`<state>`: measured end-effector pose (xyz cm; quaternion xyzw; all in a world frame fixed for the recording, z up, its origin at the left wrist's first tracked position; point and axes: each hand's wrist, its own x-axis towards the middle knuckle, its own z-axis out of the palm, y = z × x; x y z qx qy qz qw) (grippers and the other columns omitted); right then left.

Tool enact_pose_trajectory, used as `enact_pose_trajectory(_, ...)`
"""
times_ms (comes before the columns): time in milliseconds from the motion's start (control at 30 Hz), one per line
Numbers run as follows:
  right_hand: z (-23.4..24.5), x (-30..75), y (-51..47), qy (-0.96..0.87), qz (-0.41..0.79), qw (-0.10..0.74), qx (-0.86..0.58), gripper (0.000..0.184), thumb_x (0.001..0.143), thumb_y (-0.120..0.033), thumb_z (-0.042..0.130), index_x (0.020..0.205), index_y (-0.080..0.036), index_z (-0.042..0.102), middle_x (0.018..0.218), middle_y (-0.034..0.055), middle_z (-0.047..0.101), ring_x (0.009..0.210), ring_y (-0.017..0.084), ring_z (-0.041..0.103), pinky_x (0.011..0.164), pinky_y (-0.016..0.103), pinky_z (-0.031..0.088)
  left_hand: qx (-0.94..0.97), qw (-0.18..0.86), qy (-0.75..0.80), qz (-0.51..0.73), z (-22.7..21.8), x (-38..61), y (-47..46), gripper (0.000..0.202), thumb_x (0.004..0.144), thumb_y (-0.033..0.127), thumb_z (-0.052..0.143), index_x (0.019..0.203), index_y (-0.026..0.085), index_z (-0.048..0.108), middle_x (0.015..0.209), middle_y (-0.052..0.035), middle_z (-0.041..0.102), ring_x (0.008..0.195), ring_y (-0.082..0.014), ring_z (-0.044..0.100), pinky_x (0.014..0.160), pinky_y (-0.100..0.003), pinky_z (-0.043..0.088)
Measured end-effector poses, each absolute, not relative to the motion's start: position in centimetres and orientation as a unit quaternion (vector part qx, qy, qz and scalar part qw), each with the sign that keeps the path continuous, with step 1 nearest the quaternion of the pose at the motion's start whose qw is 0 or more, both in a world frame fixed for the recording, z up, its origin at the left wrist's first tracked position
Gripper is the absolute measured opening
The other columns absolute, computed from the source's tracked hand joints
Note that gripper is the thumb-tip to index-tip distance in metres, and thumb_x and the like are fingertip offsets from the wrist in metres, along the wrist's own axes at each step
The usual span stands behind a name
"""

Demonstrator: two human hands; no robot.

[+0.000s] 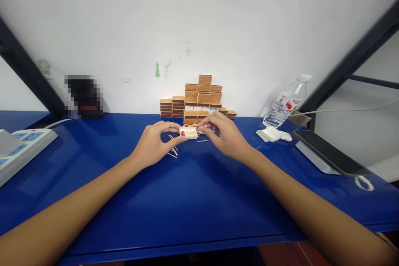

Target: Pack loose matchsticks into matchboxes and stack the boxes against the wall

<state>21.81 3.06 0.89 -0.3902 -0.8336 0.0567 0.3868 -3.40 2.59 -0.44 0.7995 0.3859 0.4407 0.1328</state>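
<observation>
My left hand (155,143) grips a small white matchbox tray (190,134) by its left end, thumb in front and fingers behind. Several red-tipped matches lie in the tray. Close to its right end, my right hand (225,134) is closed in a pinch on some matches; the fingers hide how many. Loose matches (173,151) are scattered on the blue table below my left hand, and one match (202,141) lies just right of the tray. Behind both hands, a stepped stack of orange-brown matchboxes (204,97) stands against the wall.
A clear water bottle (286,102) leans at the back right, with white objects (273,134) before it. Further right, a dark phone (330,151) rests on a white block. At the left are a power strip (28,145) and a blurred dark object (89,97). The blue table (174,212) has a front edge.
</observation>
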Motion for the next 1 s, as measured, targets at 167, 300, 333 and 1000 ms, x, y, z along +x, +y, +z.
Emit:
enact_pose_trajectory(167,0.9,21.4,2.5,-0.853,0.071,0.356,-0.376,0.006,0.099,-0.026,0.064,0.101,-0.023,0.069,0.102,0.0064,0.060,0.092,0.022,0.057,0.082,0.035,0.048,0.824,0.100,0.366,0.422,-0.5,-3.2,2.4,0.034,0.086,0.048,0.081,0.108,0.023,0.075,0.107,-0.0046,0.079,0.097,-0.0223,0.075,0.089,-0.037,0.061)
enact_pose_trajectory(300,0.7,21.1,2.4,-0.867,0.085,0.325,-0.369,0.006,0.099,-0.021,0.062,0.095,-0.022,0.066,0.101,0.0064,0.057,0.096,0.022,0.057,0.087,0.036,0.047,0.838,0.079,0.353,0.408,-0.5,-3.0,2.1,0.034,0.088,0.050,0.079,0.107,0.023,0.075,0.103,-0.0050,0.079,0.092,-0.0219,0.074,0.085,-0.036,0.061)
enact_pose_trajectory(333,0.7,21.1,2.4,-0.868,0.089,0.322,-0.367,0.006,0.099,-0.021,0.061,0.095,-0.022,0.066,0.100,0.0063,0.057,0.096,0.022,0.056,0.086,0.036,0.047,0.841,0.079,0.349,0.406,-0.4,-3.0,2.0,0.033,0.088,0.049,0.079,0.108,0.023,0.075,0.102,-0.0048,0.079,0.092,-0.0216,0.074,0.085,-0.036,0.060)
enact_pose_trajectory(1000,-0.2,22.4,3.9,-0.863,0.132,0.257,-0.414,0.010,0.100,-0.020,0.060,0.090,-0.020,0.061,0.093,0.0054,0.065,0.091,0.022,0.057,0.082,0.034,0.046,0.826,0.056,0.391,0.403,-0.8,-4.0,3.4,0.028,0.088,0.044,0.080,0.108,0.025,0.075,0.106,-0.0046,0.078,0.098,-0.0237,0.069,0.088,-0.040,0.056)
